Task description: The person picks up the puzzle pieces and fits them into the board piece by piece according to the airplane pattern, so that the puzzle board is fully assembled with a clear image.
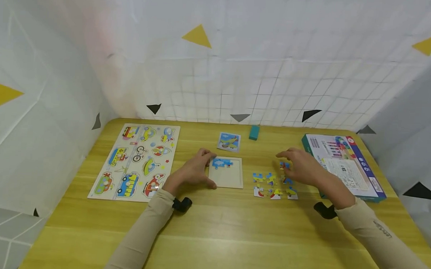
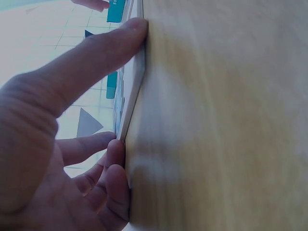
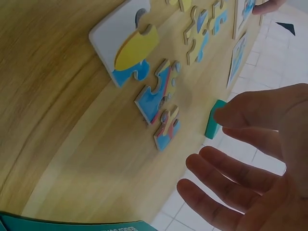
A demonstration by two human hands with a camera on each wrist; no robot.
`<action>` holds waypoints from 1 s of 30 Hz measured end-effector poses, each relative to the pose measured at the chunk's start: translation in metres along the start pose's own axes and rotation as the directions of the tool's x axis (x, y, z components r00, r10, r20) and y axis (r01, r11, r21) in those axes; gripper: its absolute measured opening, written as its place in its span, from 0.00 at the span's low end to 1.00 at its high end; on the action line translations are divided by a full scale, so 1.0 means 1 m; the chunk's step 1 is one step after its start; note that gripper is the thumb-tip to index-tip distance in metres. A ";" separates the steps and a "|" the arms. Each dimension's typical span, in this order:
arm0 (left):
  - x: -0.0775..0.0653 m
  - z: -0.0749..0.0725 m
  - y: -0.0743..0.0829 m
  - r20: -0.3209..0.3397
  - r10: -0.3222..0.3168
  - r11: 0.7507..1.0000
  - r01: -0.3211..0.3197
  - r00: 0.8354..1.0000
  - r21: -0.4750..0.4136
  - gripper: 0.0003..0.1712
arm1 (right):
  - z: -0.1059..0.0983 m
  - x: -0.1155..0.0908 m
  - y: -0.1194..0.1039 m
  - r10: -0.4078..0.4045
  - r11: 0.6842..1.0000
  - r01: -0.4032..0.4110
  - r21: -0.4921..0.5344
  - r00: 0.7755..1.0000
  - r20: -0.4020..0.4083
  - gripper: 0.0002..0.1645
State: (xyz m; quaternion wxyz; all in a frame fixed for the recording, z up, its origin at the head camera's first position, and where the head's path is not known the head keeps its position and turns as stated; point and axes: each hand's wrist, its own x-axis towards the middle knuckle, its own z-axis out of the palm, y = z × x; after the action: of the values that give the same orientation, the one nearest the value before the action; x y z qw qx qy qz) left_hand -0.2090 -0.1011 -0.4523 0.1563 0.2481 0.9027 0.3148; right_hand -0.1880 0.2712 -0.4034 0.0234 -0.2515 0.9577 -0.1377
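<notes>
My left hand [image 1: 194,169] grips the left side of a small square wooden puzzle tray [image 1: 229,181], thumb at the near corner and fingers at the far one. Blue jigsaw pieces [image 1: 221,163] lie joined along the tray's far left inside edge. In the left wrist view the thumb [image 2: 106,53] presses against the tray's edge. My right hand [image 1: 301,165] hovers over the far right of the loose jigsaw pieces [image 1: 275,194], partly covering some. The right wrist view shows its fingers [image 3: 226,168] apart and holding nothing, with a yellow-and-blue piece [image 3: 137,48] among those on the table.
A picture card with a yellow plane [image 1: 229,142] lies behind the tray, near a teal block [image 1: 254,132]. At left is a vehicle peg board [image 1: 134,163]. A puzzle box [image 1: 346,166] sits at right beside my right forearm. Fabric walls surround the table.
</notes>
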 end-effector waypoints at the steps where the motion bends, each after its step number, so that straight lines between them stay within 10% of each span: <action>1: 0.000 0.000 0.000 0.001 -0.002 1.000 0.002 1.000 0.001 0.62 | 0.000 0.000 0.001 0.005 1.000 -0.005 0.001 1.000 0.005 0.25; 30: 0.001 0.001 -0.002 -0.008 0.001 1.000 -0.001 1.000 0.005 0.62 | 0.015 0.018 0.018 0.107 0.994 -0.103 -0.039 0.989 0.099 0.16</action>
State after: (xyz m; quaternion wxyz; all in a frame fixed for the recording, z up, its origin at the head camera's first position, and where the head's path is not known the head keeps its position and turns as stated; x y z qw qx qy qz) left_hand -0.2101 -0.1013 -0.4542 0.1519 0.2479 0.9039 0.3137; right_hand -0.2104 0.2733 -0.4220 0.0746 -0.2077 0.9694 -0.1074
